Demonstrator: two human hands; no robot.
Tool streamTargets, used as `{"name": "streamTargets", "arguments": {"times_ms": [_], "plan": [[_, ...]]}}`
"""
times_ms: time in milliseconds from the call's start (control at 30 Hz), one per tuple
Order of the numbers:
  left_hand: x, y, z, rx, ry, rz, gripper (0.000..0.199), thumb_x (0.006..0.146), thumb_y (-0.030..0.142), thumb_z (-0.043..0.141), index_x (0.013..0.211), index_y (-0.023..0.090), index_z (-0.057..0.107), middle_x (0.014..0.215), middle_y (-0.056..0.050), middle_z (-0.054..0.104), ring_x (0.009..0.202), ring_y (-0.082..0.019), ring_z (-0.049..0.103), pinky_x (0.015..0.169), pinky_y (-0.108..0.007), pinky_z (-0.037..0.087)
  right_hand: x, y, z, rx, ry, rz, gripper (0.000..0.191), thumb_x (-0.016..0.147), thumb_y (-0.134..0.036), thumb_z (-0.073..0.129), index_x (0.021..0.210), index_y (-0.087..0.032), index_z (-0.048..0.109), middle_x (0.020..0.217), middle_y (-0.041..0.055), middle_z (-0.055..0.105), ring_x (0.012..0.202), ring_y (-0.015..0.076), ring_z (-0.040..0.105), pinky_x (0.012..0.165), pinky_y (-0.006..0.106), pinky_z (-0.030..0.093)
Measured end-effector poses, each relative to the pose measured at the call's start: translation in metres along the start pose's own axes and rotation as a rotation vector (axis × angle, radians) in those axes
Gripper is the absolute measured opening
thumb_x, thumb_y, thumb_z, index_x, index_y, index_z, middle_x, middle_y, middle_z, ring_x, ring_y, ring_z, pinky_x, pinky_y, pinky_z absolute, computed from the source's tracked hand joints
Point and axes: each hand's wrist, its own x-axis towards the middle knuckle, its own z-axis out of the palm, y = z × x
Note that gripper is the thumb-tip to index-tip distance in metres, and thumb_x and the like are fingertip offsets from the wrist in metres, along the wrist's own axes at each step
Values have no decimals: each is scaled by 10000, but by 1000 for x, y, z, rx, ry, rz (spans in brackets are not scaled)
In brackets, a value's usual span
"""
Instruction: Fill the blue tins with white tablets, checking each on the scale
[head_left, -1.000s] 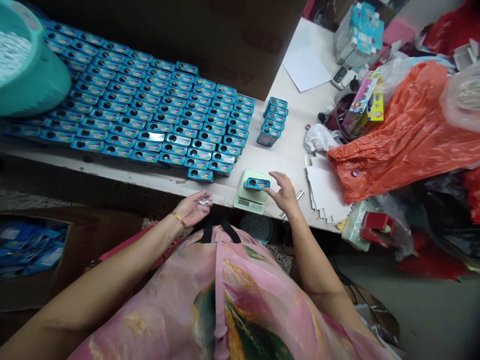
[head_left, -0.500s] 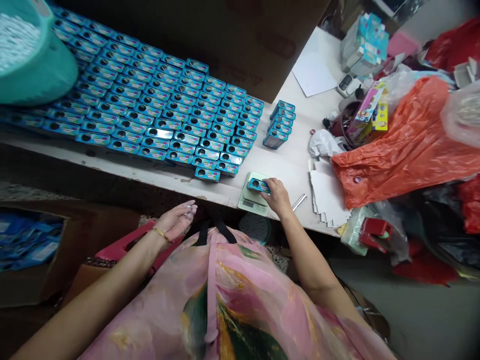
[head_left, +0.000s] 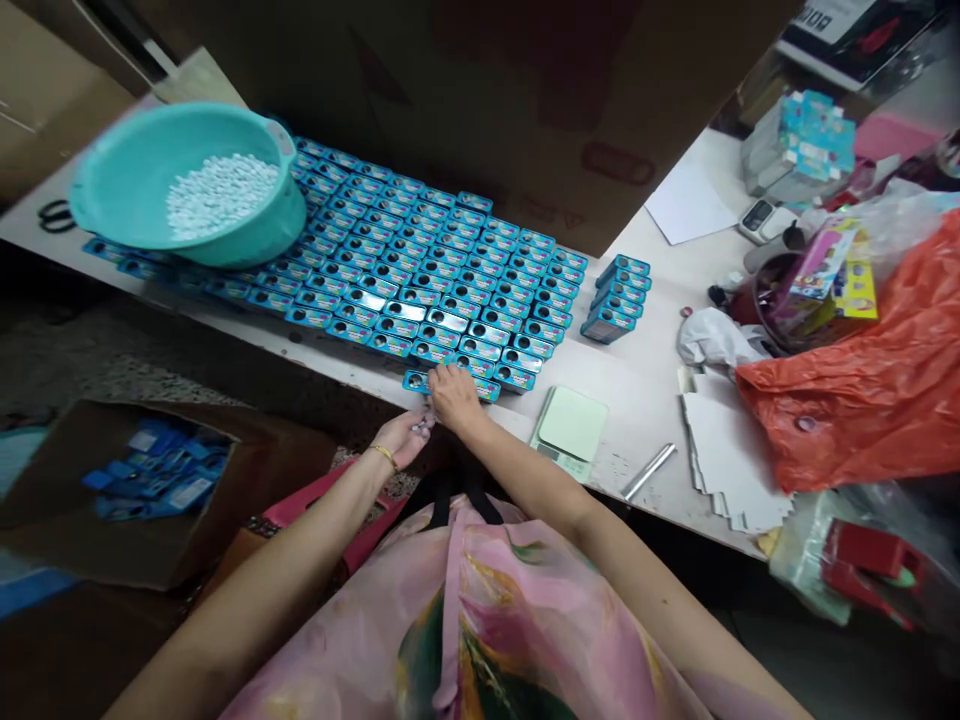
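Rows of small blue tins (head_left: 405,270) stand packed together on the white table. At the front edge of the rows, my right hand (head_left: 454,396) has its fingers closed on a blue tin (head_left: 418,382). My left hand (head_left: 409,435) is just below and left of it, palm up, fingers curled round small white pieces (head_left: 422,427). A pale green scale (head_left: 574,425) lies to the right with nothing on its plate. Several blue tins (head_left: 616,297) stand in a separate short row behind the scale.
A teal basin (head_left: 202,190) of white pieces sits at the left. A metal tube (head_left: 649,471), stacked white card (head_left: 735,450) and an orange bag (head_left: 892,370) lie right. An open carton (head_left: 262,455) stands below left; a large carton (head_left: 525,100) rises behind.
My right hand has moved left from the scale to the front of the rows, and the tin has left the scale. My left hand is closer to it. The view has shifted left.
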Motion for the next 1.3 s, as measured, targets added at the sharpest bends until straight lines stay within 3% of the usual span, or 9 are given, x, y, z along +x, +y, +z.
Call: {"name": "streamTargets", "arguments": {"times_ms": [167,267,333,467,600,800,1000,1167,1300], "plan": [[33,25,13,32,13,39,182,759,-19,449,678,116,538,630,-45,565,539,-70,542,438,-129,422,2,30,-21,-11,49,-68,299,828,-243,496,1124,-202,485,1089,40,534,997,195,439,852,342,358],[43,32,14,71,24,32,206,744,-40,449,624,120,502,634,-58,577,527,-74,544,448,-141,438,-21,94,-66,-89,155,56,320,849,-268,442,1151,-177,492,1192,101,473,1058,235,400,884,392,328],[45,35,14,85,36,37,204,740,-44,448,633,119,508,629,-57,579,519,-74,543,446,-144,444,-36,150,-99,-211,307,326,300,838,-239,434,1111,-162,531,1169,120,482,1040,238,405,871,389,330],[30,30,9,95,54,43,179,730,-35,472,769,103,578,620,-52,575,509,-82,546,435,-151,447,-44,244,-138,-419,312,544,295,823,-196,420,1076,-209,569,1157,128,484,1009,260,390,775,391,339],[-6,14,1,144,-31,-12,281,720,-34,496,952,86,601,669,-63,597,521,-81,554,457,-157,460,-38,273,-140,-506,174,444,234,830,-183,409,922,-200,623,1194,122,467,1027,266,362,761,380,306],[-52,-11,2,92,-123,-75,262,747,12,499,982,56,606,858,-151,643,720,-146,625,634,-217,527,-89,222,-153,-555,77,282,248,856,-169,367,956,-202,591,1142,100,498,970,241,403,817,381,285],[-63,-37,50,37,-261,-225,226,792,67,463,960,34,611,959,-185,633,907,-209,612,803,-299,509,-155,142,-138,-455,-64,117,228,841,-149,403,973,-220,574,1151,84,498,947,230,419,801,364,326],[-61,-53,75,59,-242,-271,215,828,137,446,928,43,611,875,-158,649,834,-189,626,767,-306,519,-166,94,-105,-290,6,142,194,841,-167,444,994,-183,563,1149,109,498,1021,233,411,871,390,324],[-63,-60,71,50,-240,-256,244,859,191,404,892,69,613,816,-120,653,739,-159,627,697,-285,527,-156,42,-78,-99,-53,-35,183,856,-207,438,993,-151,545,1039,98,528,890,185,458,786,314,399]]}}
